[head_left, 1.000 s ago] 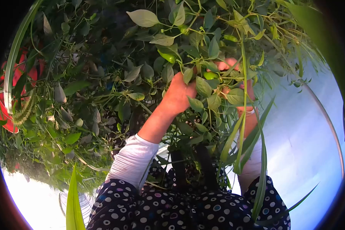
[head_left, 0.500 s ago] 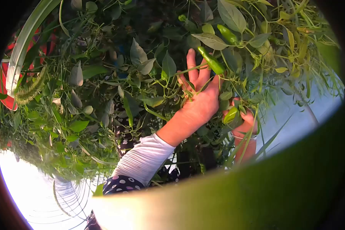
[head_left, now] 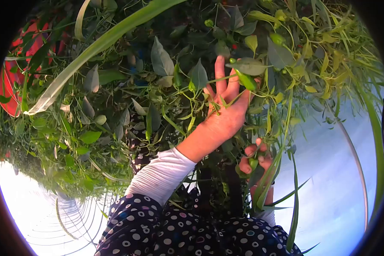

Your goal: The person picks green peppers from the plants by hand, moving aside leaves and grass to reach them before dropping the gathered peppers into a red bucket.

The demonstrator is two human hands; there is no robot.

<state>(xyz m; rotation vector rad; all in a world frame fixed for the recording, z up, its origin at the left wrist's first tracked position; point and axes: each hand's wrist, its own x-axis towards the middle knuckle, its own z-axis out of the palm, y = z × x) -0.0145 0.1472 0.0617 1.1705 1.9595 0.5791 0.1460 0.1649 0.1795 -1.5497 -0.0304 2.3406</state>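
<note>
My left hand (head_left: 228, 113) reaches up among the pepper plants (head_left: 170, 102) with its fingers spread, palm side showing, and thin stems and small leaves cross it. A green pepper (head_left: 246, 80) hangs in front of its fingertips, partly under a leaf; no grip on it is visible. Lower and to the right, my right hand (head_left: 257, 158) has its fingers curled round a small green pepper (head_left: 253, 163). Leaves and grass blades partly cover that hand and its wrist.
A long pale green blade (head_left: 102, 47) crosses the upper left, near a red object (head_left: 10, 87). More peppers (head_left: 277, 39) hang among leaves at upper right. A thin hose or stalk (head_left: 357, 162) runs down the right side. Wire-like rings (head_left: 70, 217) show at lower left.
My right hand has moved down with a green pepper in its fingers. My left hand has barely shifted. The large green blur along the bottom is gone, and the dotted clothing now shows.
</note>
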